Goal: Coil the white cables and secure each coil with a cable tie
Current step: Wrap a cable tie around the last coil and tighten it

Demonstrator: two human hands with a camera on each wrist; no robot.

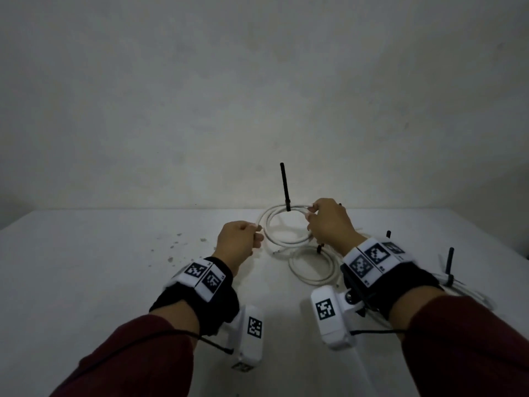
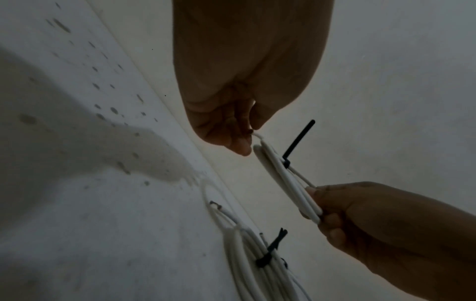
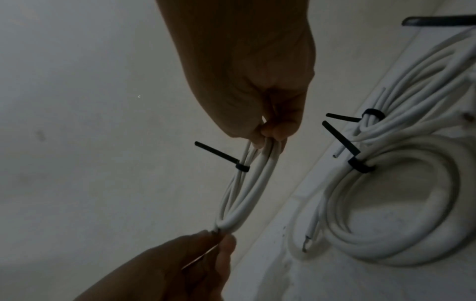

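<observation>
Between my hands, above the table, hangs a white cable coil [image 1: 286, 242]. A black cable tie [image 1: 285, 186] is cinched round its far side, tail pointing up. My left hand [image 1: 256, 229] pinches the coil's left end [image 2: 280, 175] with fingertips [image 2: 240, 145] and thumb. On the right side of the coil [image 3: 247, 189], my right hand [image 1: 310, 213] grips the bunched strands. From the right wrist view the tie [image 3: 219, 154] sits just below my right fingers [image 3: 268, 132], and the left hand [image 3: 219, 242] holds the bottom.
A second tied coil [image 1: 312, 265] lies on the white table [image 1: 114, 282] under my right wrist, its tie [image 1: 320, 248] standing up. A third tied coil [image 1: 449, 279] lies at the far right. Dark specks [image 1: 174, 247] mark the table at left. A plain wall rises behind.
</observation>
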